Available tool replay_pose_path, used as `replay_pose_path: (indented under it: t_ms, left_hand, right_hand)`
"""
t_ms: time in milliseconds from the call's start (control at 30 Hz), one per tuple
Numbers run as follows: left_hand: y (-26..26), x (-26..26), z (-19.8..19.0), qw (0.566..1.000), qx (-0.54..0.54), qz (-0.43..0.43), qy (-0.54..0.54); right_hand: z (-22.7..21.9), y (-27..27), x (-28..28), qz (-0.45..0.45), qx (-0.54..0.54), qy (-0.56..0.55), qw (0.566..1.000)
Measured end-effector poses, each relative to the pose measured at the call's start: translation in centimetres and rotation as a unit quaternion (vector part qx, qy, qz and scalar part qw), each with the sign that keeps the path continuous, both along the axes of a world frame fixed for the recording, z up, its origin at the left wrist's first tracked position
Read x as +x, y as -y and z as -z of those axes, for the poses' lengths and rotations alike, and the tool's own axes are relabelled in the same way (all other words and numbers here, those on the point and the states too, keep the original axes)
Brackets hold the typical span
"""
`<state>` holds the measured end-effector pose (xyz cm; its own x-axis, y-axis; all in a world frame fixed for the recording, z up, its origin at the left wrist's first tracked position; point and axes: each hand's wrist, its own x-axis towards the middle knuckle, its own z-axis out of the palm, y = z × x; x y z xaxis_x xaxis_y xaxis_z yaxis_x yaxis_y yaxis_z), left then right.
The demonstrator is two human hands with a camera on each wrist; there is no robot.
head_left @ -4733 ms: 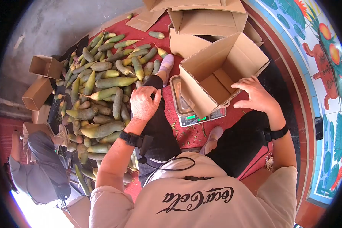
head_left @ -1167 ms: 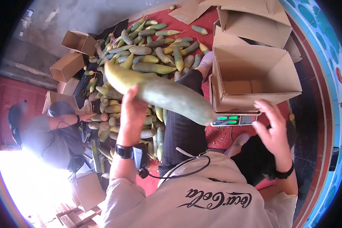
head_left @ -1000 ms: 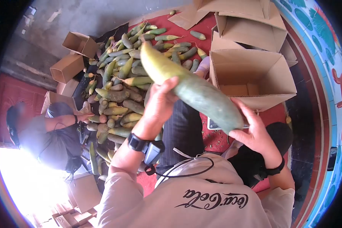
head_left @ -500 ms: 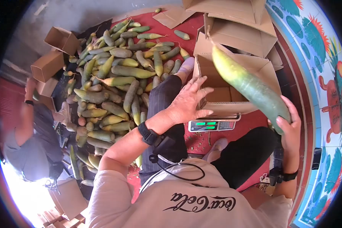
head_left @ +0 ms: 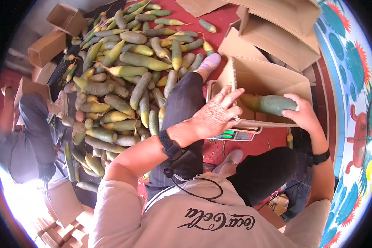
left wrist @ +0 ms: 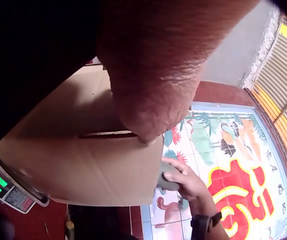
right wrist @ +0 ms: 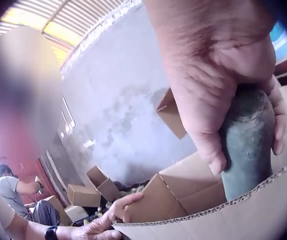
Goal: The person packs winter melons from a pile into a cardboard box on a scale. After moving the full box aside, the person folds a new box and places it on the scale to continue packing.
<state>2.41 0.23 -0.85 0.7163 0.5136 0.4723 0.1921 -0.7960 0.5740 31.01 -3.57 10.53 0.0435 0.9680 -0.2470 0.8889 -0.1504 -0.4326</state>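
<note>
As the open brown cardboard box [head_left: 277, 78] may slip, I'm likely steadying it with spread left fingers [head_left: 233, 96], right fingers [head_left: 292, 98] pinching the long green radish [head_left: 270, 103].

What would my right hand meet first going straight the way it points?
Your right hand holds a long green vegetable, whose yellow end would probably meet the inside of the carton, left wall or floor; depth is unclear.

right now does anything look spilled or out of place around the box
Stray green scraps litter the red floor covering near the scale, like fallen trimmings. The box also seems off-centre, jutting past the scale's right side in the head view.
</note>
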Motion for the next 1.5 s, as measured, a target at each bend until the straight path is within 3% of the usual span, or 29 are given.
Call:
replay_pose_path:
  t_ms: [133, 200, 333, 400, 433, 467, 533, 567, 733, 800, 867, 933, 967, 1000, 1033, 1100, 1133, 1233, 1300, 1333, 1367, 1433, 1500]
  left_hand:
    - [-0.1, -0.1, 0.1, 1.0, -0.018, 0.012, 0.004]
    - [-0.2, -0.1, 0.3, 1.0, -0.023, 0.015, 0.012]
    - [-0.2, 0.0, 0.4, 1.0, -0.027, 0.002, 0.009]
    - [-0.4, -0.1, 0.3, 1.0, -0.025, -0.004, 0.008]
    - [-0.5, -0.1, 0.2, 1.0, -0.022, 0.005, 0.005]
    - [-0.4, -0.1, 0.3, 1.0, -0.019, 0.017, 0.001]
    - [-0.3, 0.0, 0.4, 1.0, -0.015, 0.01, 0.0]
    - [-0.2, 0.0, 0.5, 1.0, -0.008, 0.001, -0.001]
    - [-0.3, 0.2, 0.7, 1.0, -0.012, -0.003, 0.013]
    - [-0.1, 0.2, 0.6, 0.999, -0.021, 0.008, 0.024]
    - [-0.6, -0.1, 0.9, 0.988, -0.099, 0.03, 0.111]
    - [-0.9, -1.5, -0.5, 0.974, -0.176, 0.001, 0.14]
    - [-1.7, -2.5, -0.1, 0.981, -0.116, -0.038, 0.149]
    - [-2.1, -3.7, 0.2, 0.929, -0.289, -0.036, 0.23]
    - [-3.1, -6.3, -1.4, 0.965, -0.162, -0.104, 0.179]
    - [-4.2, -11.4, -2.2, 0.912, -0.3, -0.221, 0.173]
    - [-4.3, -13.4, -1.8, 0.865, -0.356, -0.23, 0.267]
    - [-3.0, -20.7, 2.4, 0.831, -0.402, -0.34, 0.179]
    - [-0.7, -24.3, 7.4, 0.754, -0.504, -0.389, 0.161]
    - [0.5, -25.5, 9.6, 0.704, -0.567, -0.416, 0.098]
    - [1.9, -27.2, 13.0, 0.668, -0.621, -0.401, 0.08]
    - [5.0, -28.4, 17.4, 0.681, -0.649, -0.34, 0.013]
    - [7.4, -31.8, 27.3, 0.773, -0.532, -0.325, -0.116]
  right_hand:
    - [5.5, -3.4, -0.7, 0.005, -0.085, -0.044, 0.995]
    - [7.8, -4.5, -1.1, -0.016, -0.1, -0.118, 0.988]
    - [8.9, -5.3, -2.1, -0.01, -0.215, -0.09, 0.972]
    - [9.1, -5.2, -1.2, -0.1, -0.242, 0.134, 0.956]
    - [9.8, -5.3, 0.3, -0.119, -0.271, 0.168, 0.94]
    - [9.2, -5.0, 0.7, -0.118, -0.275, 0.166, 0.94]
    - [7.4, -4.2, 1.2, -0.015, -0.285, 0.011, 0.958]
    - [7.1, -3.5, 0.9, -0.067, -0.204, -0.005, 0.977]
    - [4.2, 0.5, -1.8, -0.047, -0.082, 0.02, 0.995]
    - [4.0, 2.5, -2.8, -0.067, 0.031, 0.073, 0.995]
    - [3.9, 4.2, -3.1, -0.028, 0.039, 0.058, 0.997]
    - [3.7, 5.8, -3.1, 0.004, 0.126, 0.024, 0.992]
    - [3.3, 6.6, -2.8, 0.018, 0.123, 0.026, 0.992]
    - [3.1, 7.4, -2.5, 0.021, 0.12, 0.023, 0.992]
    - [2.9, 8.1, -2.2, 0.014, 0.148, 0.064, 0.987]
    - [2.4, 9.4, -2.1, 0.006, 0.201, 0.132, 0.971]
    - [2.5, 10.1, -1.6, 0.024, 0.224, 0.155, 0.962]
    - [3.2, 12.4, 0.6, 0.026, 0.297, 0.195, 0.934]
    - [4.8, 14.6, 3.1, 0.047, 0.298, 0.206, 0.931]
    - [5.5, 15.6, 4.2, 0.066, 0.299, 0.219, 0.926]
    - [6.0, 16.4, 4.9, 0.067, 0.297, 0.219, 0.927]
    - [6.8, 17.6, 5.5, 0.09, 0.271, 0.226, 0.931]
    - [7.6, 18.3, 5.1, 0.099, 0.266, 0.221, 0.933]
